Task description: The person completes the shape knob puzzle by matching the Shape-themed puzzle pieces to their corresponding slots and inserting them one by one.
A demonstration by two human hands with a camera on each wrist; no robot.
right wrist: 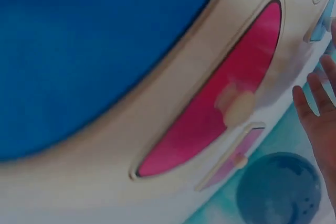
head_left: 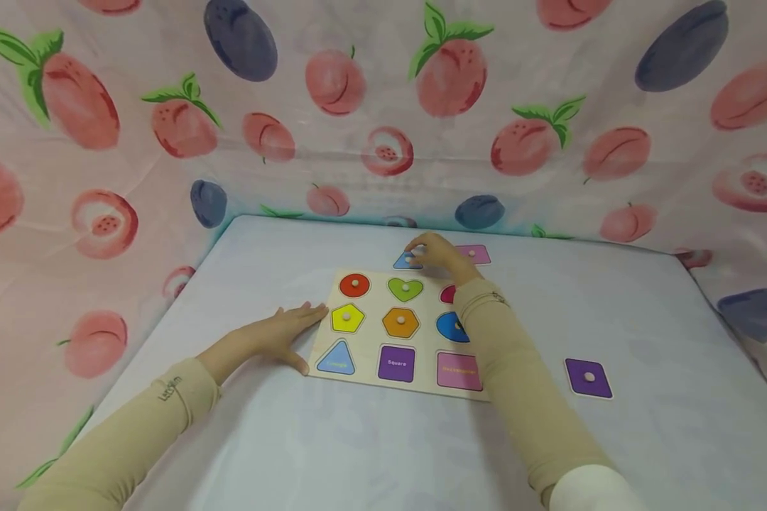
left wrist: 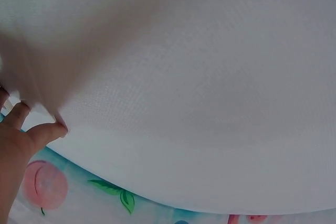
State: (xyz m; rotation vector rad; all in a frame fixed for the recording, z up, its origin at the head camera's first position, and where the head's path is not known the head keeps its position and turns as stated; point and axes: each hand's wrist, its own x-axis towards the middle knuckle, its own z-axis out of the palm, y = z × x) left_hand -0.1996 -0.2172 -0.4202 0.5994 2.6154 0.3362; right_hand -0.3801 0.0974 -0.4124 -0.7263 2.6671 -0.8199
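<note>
Right hand (head_left: 434,254) pinches, thumb and fingertips together, the small knob of the blue triangle piece (head_left: 400,264); that piece is just beyond the far edge of the puzzle board (head_left: 366,348), and whether it is lifted at all I cannot tell; left hand (head_left: 281,335) lies with its fingers straight and its thumb spread apart from them, fingertips and thumb at the board's left edge.

Close to the right hand, partly behind it in the head view, lies the pink rectangle piece (head_left: 476,254); the purple square piece (head_left: 589,377) lies well apart, to the right of the board.

On the board's far row sit the red circle (head_left: 351,287), the green heart (head_left: 404,292) and a crimson piece (right wrist: 210,106) with a curved side; the middle row has the yellow pentagon (head_left: 347,324), the orange hexagon (head_left: 400,329) and the blue oval (head_left: 449,331), partly covered by the right sleeve (head_left: 505,369); the near row shows a printed triangle (head_left: 338,356), square (head_left: 397,372) and rectangle (head_left: 457,380), each with lettering and knobless; everything rests on a white surface (head_left: 358,454), backed by a fruit-patterned cloth (head_left: 383,85).
</note>
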